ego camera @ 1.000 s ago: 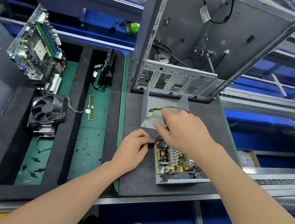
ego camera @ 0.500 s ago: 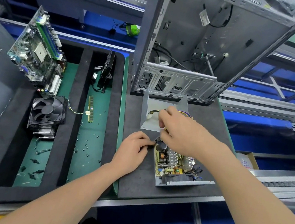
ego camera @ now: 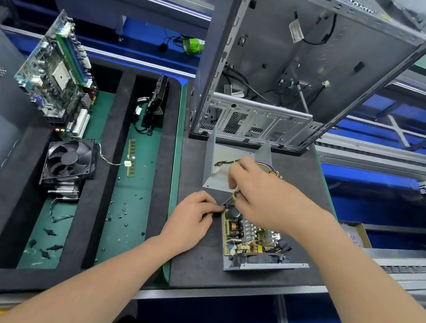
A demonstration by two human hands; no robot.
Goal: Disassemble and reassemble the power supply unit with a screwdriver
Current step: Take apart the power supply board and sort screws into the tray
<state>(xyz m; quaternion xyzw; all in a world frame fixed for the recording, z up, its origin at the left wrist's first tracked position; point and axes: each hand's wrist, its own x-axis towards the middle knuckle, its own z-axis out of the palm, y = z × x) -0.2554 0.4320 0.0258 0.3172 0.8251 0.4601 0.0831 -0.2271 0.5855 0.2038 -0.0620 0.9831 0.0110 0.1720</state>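
Drifting farther, right hand [ego camera: 266, 194] grips a yellow-handled screwdriver [ego camera: 234, 196]; left hand [ego camera: 190, 218] pinches the far-left corner of the open grey metal power supply unit [ego camera: 255, 242]. Its board [ego camera: 236, 229] looks fragile: hold the stiff casing [ego camera: 269, 266].

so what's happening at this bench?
A person is working bare-handed on the opened power supply unit on the dark mat. The left hand pinches the unit's far-left corner; the right hand has a grip on what looks like a yellow-handled screwdriver just above it. The removed cover lies behind, before the computer case.
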